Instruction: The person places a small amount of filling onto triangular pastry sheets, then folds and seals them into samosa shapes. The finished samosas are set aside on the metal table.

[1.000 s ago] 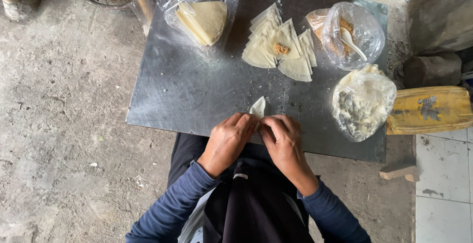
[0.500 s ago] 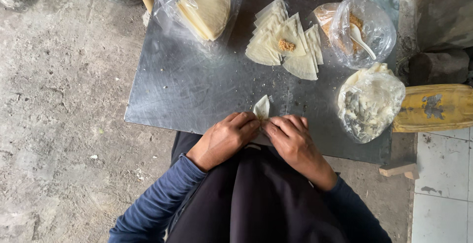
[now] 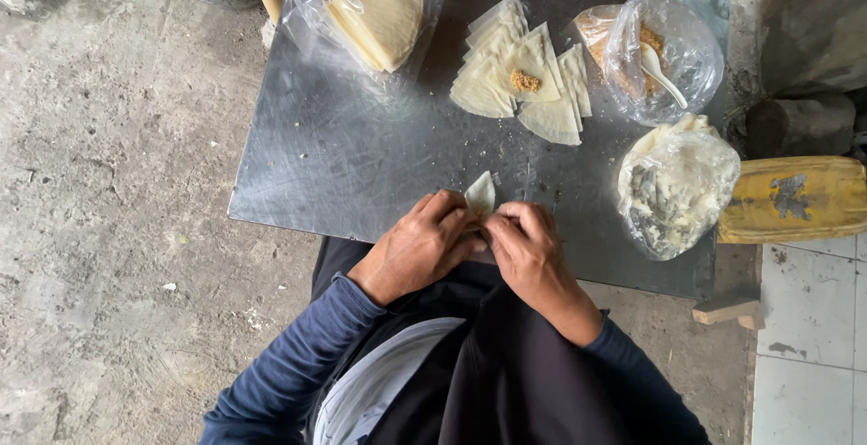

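Two hands, left hand [image 3: 418, 245], right hand [image 3: 531, 246], fingers pinching pale wrapper [image 3: 480, 195], three clear bags behind on metal table [image 3: 343, 165]

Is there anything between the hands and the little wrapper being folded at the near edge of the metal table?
Nothing visible. The left hand and right hand already pinch the folded wrapper directly; the spread wrappers and bags lie farther back on the metal table.

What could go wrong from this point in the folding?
1. Both hands, left hand and right hand, pinch the small wrapper at the table edge; filling might squeeze out or drop into the lap.
2. The thin wrapper may tear under the fingertips.
3. The laid-out wrappers lie uncovered and may dry.
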